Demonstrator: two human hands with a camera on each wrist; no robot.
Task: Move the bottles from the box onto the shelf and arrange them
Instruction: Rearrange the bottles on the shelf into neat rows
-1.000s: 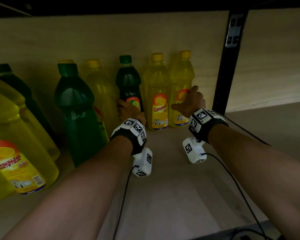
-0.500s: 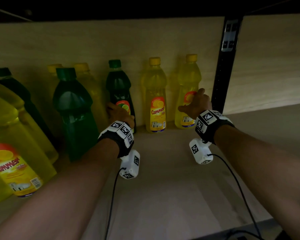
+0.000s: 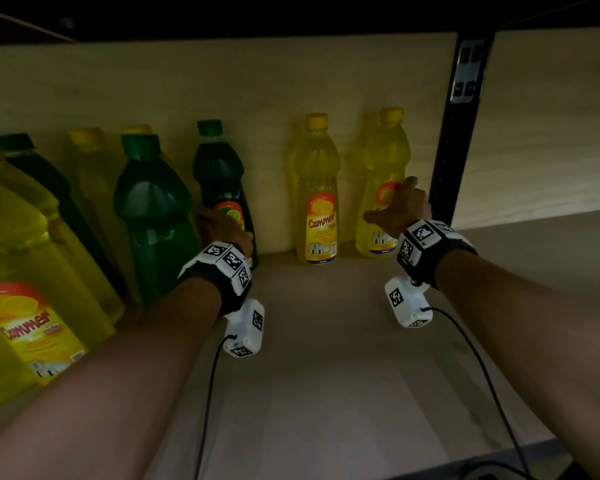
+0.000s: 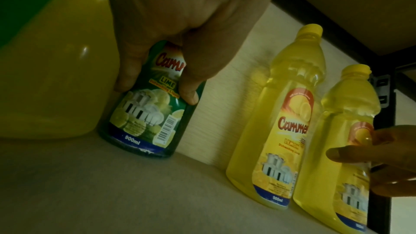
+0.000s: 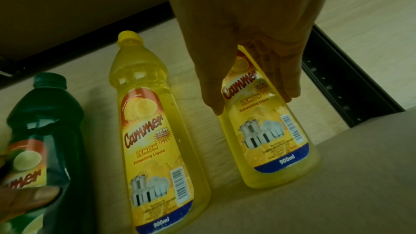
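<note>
Along the shelf's back panel stand three small bottles. My left hand grips the dark green lime bottle low on its label; in the left wrist view the thumb and fingers wrap the green bottle, which stands on the shelf. My right hand grips the rightmost yellow lemon bottle, and the right wrist view shows the thumb and fingers around this bottle's label. Between them a second yellow lemon bottle stands free and upright.
Large yellow bottles and a large green bottle crowd the left of the shelf board. A black upright post stands just right of my right hand. Cables trail from both wrist cameras toward the front edge.
The green bottle has slid left in my left hand and the rightmost yellow bottle has slid right in my right hand. The gaps beside the middle yellow bottle are wider.
</note>
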